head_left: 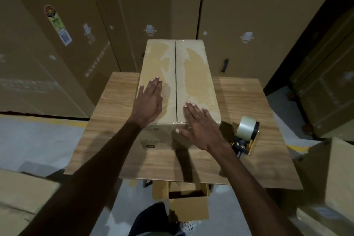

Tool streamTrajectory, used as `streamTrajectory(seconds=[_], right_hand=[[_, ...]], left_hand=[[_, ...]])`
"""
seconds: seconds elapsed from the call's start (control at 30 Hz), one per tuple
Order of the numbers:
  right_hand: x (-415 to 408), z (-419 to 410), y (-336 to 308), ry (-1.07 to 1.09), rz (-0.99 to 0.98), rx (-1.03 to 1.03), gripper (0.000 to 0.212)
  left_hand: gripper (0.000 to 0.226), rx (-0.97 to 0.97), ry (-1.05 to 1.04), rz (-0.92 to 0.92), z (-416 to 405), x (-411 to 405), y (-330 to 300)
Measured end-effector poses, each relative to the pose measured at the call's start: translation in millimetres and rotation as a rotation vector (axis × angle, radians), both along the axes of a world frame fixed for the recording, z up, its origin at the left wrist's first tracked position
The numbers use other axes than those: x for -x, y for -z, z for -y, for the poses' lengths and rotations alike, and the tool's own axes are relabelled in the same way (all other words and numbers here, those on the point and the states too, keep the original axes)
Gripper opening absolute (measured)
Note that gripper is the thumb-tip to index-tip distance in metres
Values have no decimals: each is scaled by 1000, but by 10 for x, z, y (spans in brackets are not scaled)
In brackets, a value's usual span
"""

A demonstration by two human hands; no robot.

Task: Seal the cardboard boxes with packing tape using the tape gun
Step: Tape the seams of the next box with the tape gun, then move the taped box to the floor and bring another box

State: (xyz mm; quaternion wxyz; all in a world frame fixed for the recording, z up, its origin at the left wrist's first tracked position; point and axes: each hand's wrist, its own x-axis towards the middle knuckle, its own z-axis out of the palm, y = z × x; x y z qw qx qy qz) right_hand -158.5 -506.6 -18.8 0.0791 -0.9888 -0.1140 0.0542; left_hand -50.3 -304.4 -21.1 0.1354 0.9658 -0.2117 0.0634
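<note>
A long cardboard box [193, 67] stands on the wooden table [115, 113], its two top flaps closed and meeting at a centre seam. My left hand [148, 101] lies flat on the left flap with straight fingers. My right hand [199, 126] lies flat over the near right corner of the box, its thumb hanging over the front face. The tape gun [246, 133], loaded with a clear tape roll, lies on the table to the right of the box, apart from both hands.
Tall cardboard cartons [76, 25] wall in the back and both sides. An open small box [188, 203] sits on the floor under the table's near edge. More cartons stand at the lower left [23, 197] and right [333, 178].
</note>
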Motion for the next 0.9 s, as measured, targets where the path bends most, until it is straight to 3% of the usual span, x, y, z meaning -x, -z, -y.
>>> streamTrajectory(seconds=[0.1, 0.3, 0.6, 0.9], right_hand=[[38, 183, 50, 16, 57, 107, 99], [95, 67, 164, 67, 140, 185, 94], [199, -17, -88, 34, 312, 307, 97], [465, 325, -816, 64, 429, 323, 92]], left_hand=[[69, 13, 72, 2, -94, 334, 38], [110, -351, 144, 15, -334, 525, 308], [94, -242, 163, 25, -368, 667, 87], [93, -178, 188, 138, -42, 857, -651]])
